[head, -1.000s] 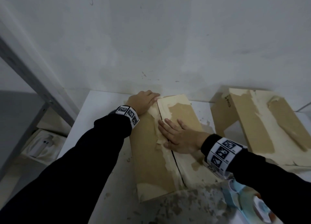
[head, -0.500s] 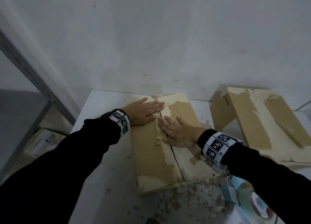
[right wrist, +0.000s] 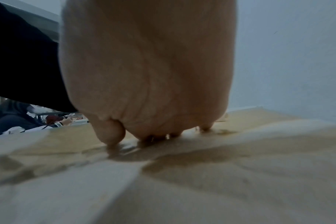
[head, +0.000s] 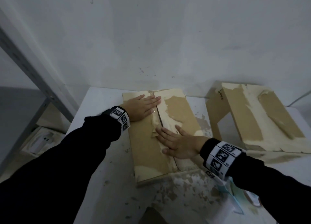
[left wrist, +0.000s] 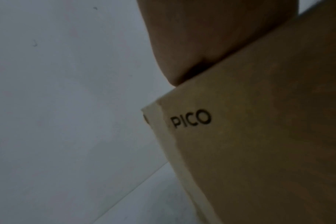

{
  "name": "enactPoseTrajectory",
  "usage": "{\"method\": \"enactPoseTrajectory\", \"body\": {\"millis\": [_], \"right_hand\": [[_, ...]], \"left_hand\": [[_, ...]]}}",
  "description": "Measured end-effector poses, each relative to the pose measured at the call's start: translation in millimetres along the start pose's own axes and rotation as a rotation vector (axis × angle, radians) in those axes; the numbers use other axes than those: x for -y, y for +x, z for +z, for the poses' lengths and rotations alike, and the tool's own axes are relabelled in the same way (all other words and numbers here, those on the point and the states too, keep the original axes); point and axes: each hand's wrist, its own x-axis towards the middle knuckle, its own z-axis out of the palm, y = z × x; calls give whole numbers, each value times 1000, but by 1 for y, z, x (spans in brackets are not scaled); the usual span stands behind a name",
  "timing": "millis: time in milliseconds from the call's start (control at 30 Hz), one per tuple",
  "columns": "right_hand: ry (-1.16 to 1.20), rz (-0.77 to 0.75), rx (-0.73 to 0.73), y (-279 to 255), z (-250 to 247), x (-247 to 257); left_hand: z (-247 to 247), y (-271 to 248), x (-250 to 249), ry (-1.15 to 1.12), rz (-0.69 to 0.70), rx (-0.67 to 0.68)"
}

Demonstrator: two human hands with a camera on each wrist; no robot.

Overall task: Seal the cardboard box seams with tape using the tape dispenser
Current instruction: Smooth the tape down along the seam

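On the white table (head: pixel 94 156) I have the cardboard box (head: pixel 144 149) lying flat, flaps closed, contents hidden — long axis and centre seam running away from me toward the wall (head: pixel 168 39). Its brown face is torn pale. My left hand (head: pixel 143 107) and right hand (head: pixel 176 144) press it, fingers straight.

Left hand (head: pixel 140 107) and right hand (head: pixel 179 144) lie flat, fingers (head: pixel 165 133) straight.

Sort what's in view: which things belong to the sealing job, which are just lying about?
In the job: cardboard box, its centre seam, left hand, right hand, both flat on it.
Lying about: second box, white item on the shelf.
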Motion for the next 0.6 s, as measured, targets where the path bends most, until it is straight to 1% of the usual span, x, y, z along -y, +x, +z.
{"method": "enactPoseTrajectory", "body": {"millis": [33, 100, 167, 233, 267, 300, 333, 400, 467, 500, 600], "right_hand": [[9, -3, 1, 0, -1, -1], [22, -12, 3, 0, -2, -1], [30, -14, -4, -1, -1, -1], [44, -9, -22, -2, 0, 0], [54, -5, -39, -2, 1, 0], [65, 2, -63, -2, 2, 0], [75, 15, -90, -2, 3, -1], [86, 52, -116, -2, 5, -2], [87, 75, -95, -3, 6, 0], [83, 75, -77, -4, 7, 1], [61, 19, -9, -15, 15, 8]], "left_hand": [[-1, -1, -4, 54, 16, -79], [3, -4, -15, 159, 48, -136], [10, -9, -32, 137, 34, -203], [17, -14, -52, 16, 90, -269], [17, -17, -59, -92, 101, -223], [17, -20, -63, -162, 82, -153], [15, -22, -63, -193, 45, -110], [15, -22, -61, -215, 7, -136], [16, -20, -58, -178, 21, -137], [16, -20, -58, -167, 29, -125], [14, -21, -59, -180, -15, -68]]}}
